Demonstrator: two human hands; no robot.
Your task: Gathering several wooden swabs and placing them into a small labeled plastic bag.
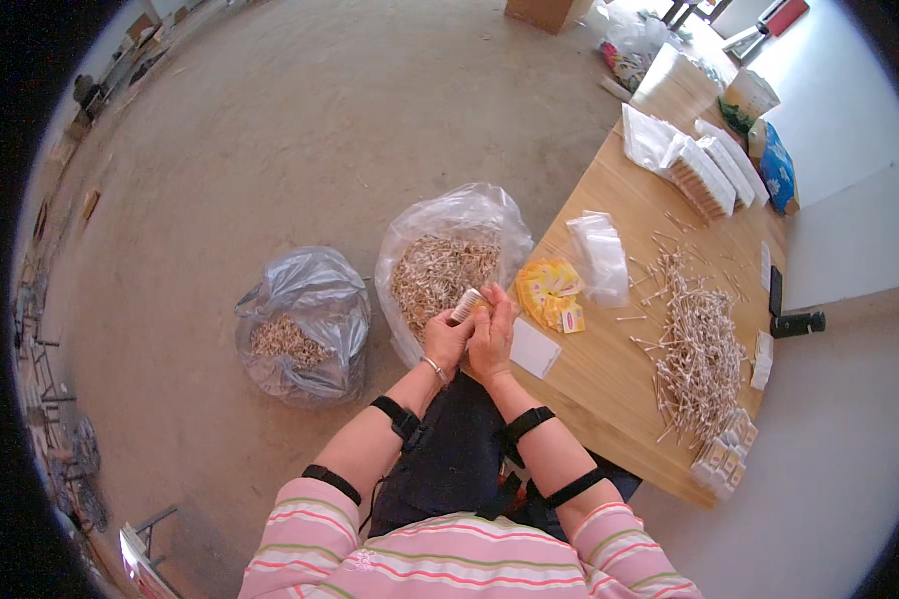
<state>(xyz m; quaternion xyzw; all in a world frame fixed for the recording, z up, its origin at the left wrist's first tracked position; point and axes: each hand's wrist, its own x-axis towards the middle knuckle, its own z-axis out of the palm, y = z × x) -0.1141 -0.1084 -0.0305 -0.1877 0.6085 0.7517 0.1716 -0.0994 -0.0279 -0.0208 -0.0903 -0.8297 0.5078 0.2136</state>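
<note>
While a white bundle (465,305), slanted far-right, is held in the left grip (448,337), the hold of the right grip (492,331) alongside cannot be told.

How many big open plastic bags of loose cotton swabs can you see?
2: a whitish translucent plastic bag just beyond the bare left hand, beside the light wooden table, and a greyish translucent plastic bag farther left. Others may be hidden.
</note>
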